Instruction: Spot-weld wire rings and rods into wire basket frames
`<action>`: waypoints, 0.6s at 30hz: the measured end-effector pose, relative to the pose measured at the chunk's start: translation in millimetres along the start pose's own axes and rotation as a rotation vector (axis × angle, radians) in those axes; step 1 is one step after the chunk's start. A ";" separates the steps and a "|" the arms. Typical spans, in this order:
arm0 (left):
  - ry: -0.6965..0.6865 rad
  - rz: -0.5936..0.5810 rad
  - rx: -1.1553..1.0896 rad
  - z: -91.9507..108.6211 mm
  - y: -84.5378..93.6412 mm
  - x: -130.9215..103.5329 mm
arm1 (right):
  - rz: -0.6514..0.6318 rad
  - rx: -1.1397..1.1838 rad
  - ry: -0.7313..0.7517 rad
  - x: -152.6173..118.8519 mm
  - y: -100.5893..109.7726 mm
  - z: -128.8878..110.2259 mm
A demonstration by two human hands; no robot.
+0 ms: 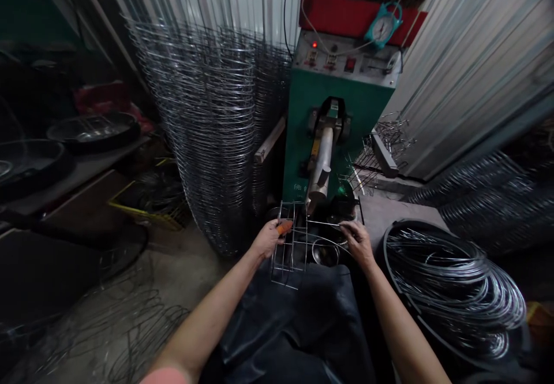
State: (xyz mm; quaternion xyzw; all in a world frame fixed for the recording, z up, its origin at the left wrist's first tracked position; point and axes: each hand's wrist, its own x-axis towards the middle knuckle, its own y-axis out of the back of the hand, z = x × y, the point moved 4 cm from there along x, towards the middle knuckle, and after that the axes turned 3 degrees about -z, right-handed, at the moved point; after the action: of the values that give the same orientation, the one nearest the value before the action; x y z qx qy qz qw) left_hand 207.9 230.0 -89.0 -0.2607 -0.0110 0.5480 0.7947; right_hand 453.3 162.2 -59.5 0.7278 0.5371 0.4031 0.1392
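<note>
My left hand is closed on the left side of a small wire frame, with an orange covering on one digit. The frame is made of thin crossing metal rods and stands just below the tip of a welding machine's arm. In my right hand, pinched between thumb and fingers, is a thin metal rod whose far end meets the right side of the frame. A dark apron covers my lap under both hands. Whether the rod is joined to the frame I cannot tell.
Tall stacks of wire rings stand left of the green machine. A black tub at right holds coiled wire hoops. A teal clock sits on top of the machine. Loose wires lie on the floor.
</note>
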 end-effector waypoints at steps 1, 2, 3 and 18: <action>-0.001 -0.002 0.007 0.3 -0.1 0.7 | -0.003 0.000 0.000 0.6 -0.1 0.4; -0.003 -0.002 0.012 0.6 -0.1 1.5 | -0.006 -0.001 -0.001 1.2 -0.3 0.8; -0.003 -0.004 0.016 0.7 -0.2 2.4 | -0.007 0.000 -0.003 1.8 -0.4 1.2; 0.005 -0.027 0.047 5.3 -5.5 12.6 | -0.020 0.028 -0.008 10.2 -3.0 11.8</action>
State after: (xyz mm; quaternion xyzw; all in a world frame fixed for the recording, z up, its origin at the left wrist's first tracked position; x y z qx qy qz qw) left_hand 216.0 241.7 -85.4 -0.2433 0.0004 0.5369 0.8078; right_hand 460.9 175.2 -64.5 0.7258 0.5496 0.3911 0.1352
